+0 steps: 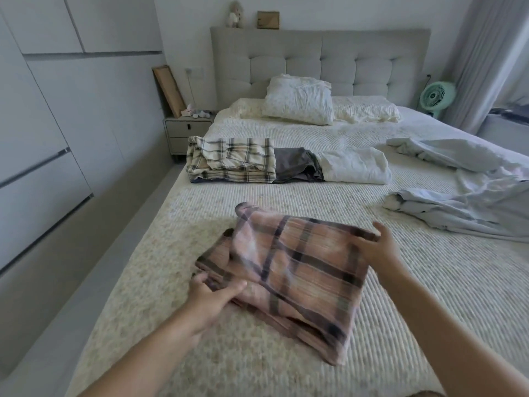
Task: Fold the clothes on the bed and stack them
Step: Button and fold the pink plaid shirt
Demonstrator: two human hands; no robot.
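Bed (pixel 400 282): carries all items. Pale blue garments (pixel 469 196), far right: loose, unfolded, judged still to do. Folded row mid-bed, touching side by side, not stacked: checked piece (pixel 232 159), grey piece (pixel 297 164), white piece (pixel 355 167). Pink plaid garment (pixel 297 270), near edge: partly folded, fold in progress. Left hand (pixel 211 293) grips its near-left corner; right hand (pixel 375 247) holds its far-right edge.

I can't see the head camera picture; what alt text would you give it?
Two bare hands, the left hand and the right hand, grip opposite edges of a pink plaid garment being folded on a cream bedspread. Further up lie folded clothes, with crumpled pale blue clothing to the right.
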